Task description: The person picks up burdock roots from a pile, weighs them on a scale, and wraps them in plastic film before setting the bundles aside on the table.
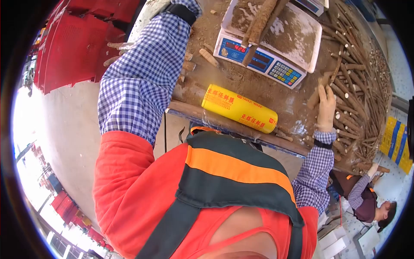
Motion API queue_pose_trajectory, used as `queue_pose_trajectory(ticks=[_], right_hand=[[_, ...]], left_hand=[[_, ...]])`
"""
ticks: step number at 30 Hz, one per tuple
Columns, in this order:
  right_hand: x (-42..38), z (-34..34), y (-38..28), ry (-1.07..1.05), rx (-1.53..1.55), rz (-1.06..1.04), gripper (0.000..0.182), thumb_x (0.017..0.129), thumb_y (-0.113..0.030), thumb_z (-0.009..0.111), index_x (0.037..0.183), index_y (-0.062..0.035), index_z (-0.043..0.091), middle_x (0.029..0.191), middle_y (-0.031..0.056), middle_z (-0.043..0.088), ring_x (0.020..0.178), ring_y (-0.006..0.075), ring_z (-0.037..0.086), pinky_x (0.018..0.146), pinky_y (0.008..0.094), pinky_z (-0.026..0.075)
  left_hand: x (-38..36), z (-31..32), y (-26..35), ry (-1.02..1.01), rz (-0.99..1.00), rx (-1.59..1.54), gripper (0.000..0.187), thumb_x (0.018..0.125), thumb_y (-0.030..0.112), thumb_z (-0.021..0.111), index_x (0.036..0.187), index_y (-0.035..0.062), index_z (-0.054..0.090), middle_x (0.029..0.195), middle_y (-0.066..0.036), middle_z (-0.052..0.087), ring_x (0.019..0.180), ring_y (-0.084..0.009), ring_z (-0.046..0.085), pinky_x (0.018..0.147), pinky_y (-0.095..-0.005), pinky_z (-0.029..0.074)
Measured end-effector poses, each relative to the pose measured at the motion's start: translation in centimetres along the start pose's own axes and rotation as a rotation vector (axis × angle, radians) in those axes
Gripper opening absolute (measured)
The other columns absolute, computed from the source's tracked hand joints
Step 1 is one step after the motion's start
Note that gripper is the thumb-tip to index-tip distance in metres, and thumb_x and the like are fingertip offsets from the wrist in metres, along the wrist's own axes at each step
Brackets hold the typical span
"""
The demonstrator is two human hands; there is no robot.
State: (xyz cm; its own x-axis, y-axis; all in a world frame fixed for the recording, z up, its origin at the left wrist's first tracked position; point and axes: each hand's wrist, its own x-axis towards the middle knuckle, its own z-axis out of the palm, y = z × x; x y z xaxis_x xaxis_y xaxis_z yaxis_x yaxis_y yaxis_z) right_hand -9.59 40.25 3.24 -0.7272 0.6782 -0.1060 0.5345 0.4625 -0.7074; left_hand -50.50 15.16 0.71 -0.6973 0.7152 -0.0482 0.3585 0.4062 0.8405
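The right hand [326,107] is shown with fingers extended, grip uncertain, at the yam-like roots [351,84] piled table-right; the left hand [158,7], cropped, cannot be judged. Probably stiff but brittle, roots are best held mid-length.

I see a pale, smooth floor [64,125] stretching left of a soil-strewn brown worktable [189,93], strong white light [26,116] flooding the far left edge, and lighter, speckled flooring [399,77] along my right.
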Motion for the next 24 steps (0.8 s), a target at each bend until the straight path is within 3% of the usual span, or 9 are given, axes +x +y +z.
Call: queue_pose_trajectory(ticks=[3, 4, 6, 10, 11, 14, 18, 21, 24], right_hand=[[3.4, 2.1, -4.7, -0.090, 0.005, -0.071, 0.043, 0.102, -0.024, 0.042, 0.130, 0.0076, 0.051, 0.137, 0.0250, 0.049, 0.124, 0.0324, 0.050, 0.105, 0.0354, 0.038], [4.6, 3.1, -5.0, -0.056, 0.040, -0.093, 0.043, 0.102, -0.025, 0.043, 0.128, 0.0071, 0.053, 0.134, 0.0240, 0.052, 0.121, 0.0308, 0.053, 0.103, 0.0341, 0.039], [6.3, 4.6, -7.1, -0.054, 0.168, -0.059, 0.042, 0.100, -0.026, 0.046, 0.124, 0.0063, 0.057, 0.125, 0.0211, 0.058, 0.113, 0.0267, 0.057, 0.097, 0.0315, 0.042], [9.5, 7.9, -8.9, -0.110, 0.341, 0.003, 0.053, 0.092, -0.041, 0.059, 0.116, 0.0054, 0.064, 0.107, 0.0160, 0.068, 0.097, 0.0225, 0.062, 0.089, 0.0333, 0.045], [10.5, 9.0, -9.0, -0.102, 0.208, -0.014, 0.055, 0.091, -0.046, 0.058, 0.113, 0.0044, 0.065, 0.106, 0.0177, 0.069, 0.098, 0.0254, 0.063, 0.088, 0.0353, 0.046], [13.1, 13.9, -8.4, -0.050, -0.075, -0.136, 0.058, 0.096, -0.050, 0.046, 0.109, 0.0036, 0.064, 0.108, 0.0300, 0.063, 0.105, 0.0436, 0.060, 0.090, 0.0453, 0.047], [11.0, 15.3, -11.6, -0.005, 0.038, -0.091, 0.063, 0.098, -0.054, 0.041, 0.108, 0.0038, 0.064, 0.111, 0.0261, 0.065, 0.107, 0.0394, 0.061, 0.090, 0.0415, 0.048], [7.7, 12.7, -13.3, -0.194, 0.673, 0.124, 0.071, 0.096, -0.061, 0.041, 0.114, 0.0040, 0.063, 0.118, 0.0204, 0.065, 0.112, 0.0334, 0.059, 0.092, 0.0365, 0.046], [6.9, 11.8, -10.1, -0.192, 0.609, 0.078, 0.075, 0.093, -0.061, 0.050, 0.131, 0.0040, 0.053, 0.125, 0.0187, 0.060, 0.111, 0.0289, 0.057, 0.095, 0.0331, 0.044]], left_hand=[[1.5, 2.1, -2.6, -0.213, 0.091, 0.226, 0.049, 0.098, 0.039, 0.054, 0.127, -0.0006, 0.057, 0.106, -0.014, 0.067, 0.095, -0.0199, 0.063, 0.079, -0.0335, 0.052], [1.3, 2.7, -2.1, -0.209, 0.101, 0.222, 0.049, 0.098, 0.039, 0.054, 0.127, -0.0006, 0.057, 0.106, -0.014, 0.067, 0.095, -0.0199, 0.063, 0.079, -0.0335, 0.052], [-3.4, 3.9, 4.2, -0.174, 0.124, -0.631, 0.047, 0.097, 0.039, 0.056, 0.123, 0.0001, 0.059, 0.106, -0.012, 0.067, 0.095, -0.0177, 0.063, 0.076, -0.0321, 0.052], [-1.2, 7.4, 5.3, -0.236, -0.164, -0.661, 0.044, 0.095, 0.037, 0.059, 0.119, -0.0002, 0.063, 0.101, -0.009, 0.068, 0.088, -0.0147, 0.063, 0.072, -0.0305, 0.052], [-0.3, 9.4, 4.1, 0.031, -0.019, -0.212, 0.082, 0.074, 0.071, 0.063, 0.102, -0.0060, 0.067, 0.098, -0.026, 0.068, 0.096, -0.0403, 0.066, 0.086, -0.0413, 0.052], [2.0, 13.3, 3.0, 0.143, 0.001, -0.047, 0.068, 0.079, 0.058, 0.064, 0.103, -0.0048, 0.068, 0.098, -0.026, 0.068, 0.096, -0.0418, 0.066, 0.089, -0.0427, 0.051], [-0.7, 14.9, 5.8, 0.092, -0.174, -0.272, 0.052, 0.091, 0.039, 0.057, 0.121, -0.0039, 0.058, 0.111, -0.022, 0.065, 0.097, -0.0350, 0.065, 0.086, -0.0417, 0.052], [-2.6, 16.0, 7.4, -0.104, -0.094, -1.026, 0.051, 0.099, 0.029, 0.049, 0.137, -0.0039, 0.040, 0.112, -0.016, 0.062, 0.103, -0.0230, 0.058, 0.086, -0.0321, 0.049], [-4.8, 18.9, 9.1, 0.078, -0.102, -0.921, 0.042, 0.104, 0.034, 0.042, 0.133, 0.0039, 0.045, 0.111, -0.006, 0.058, 0.098, -0.0124, 0.055, 0.082, -0.0247, 0.049]])
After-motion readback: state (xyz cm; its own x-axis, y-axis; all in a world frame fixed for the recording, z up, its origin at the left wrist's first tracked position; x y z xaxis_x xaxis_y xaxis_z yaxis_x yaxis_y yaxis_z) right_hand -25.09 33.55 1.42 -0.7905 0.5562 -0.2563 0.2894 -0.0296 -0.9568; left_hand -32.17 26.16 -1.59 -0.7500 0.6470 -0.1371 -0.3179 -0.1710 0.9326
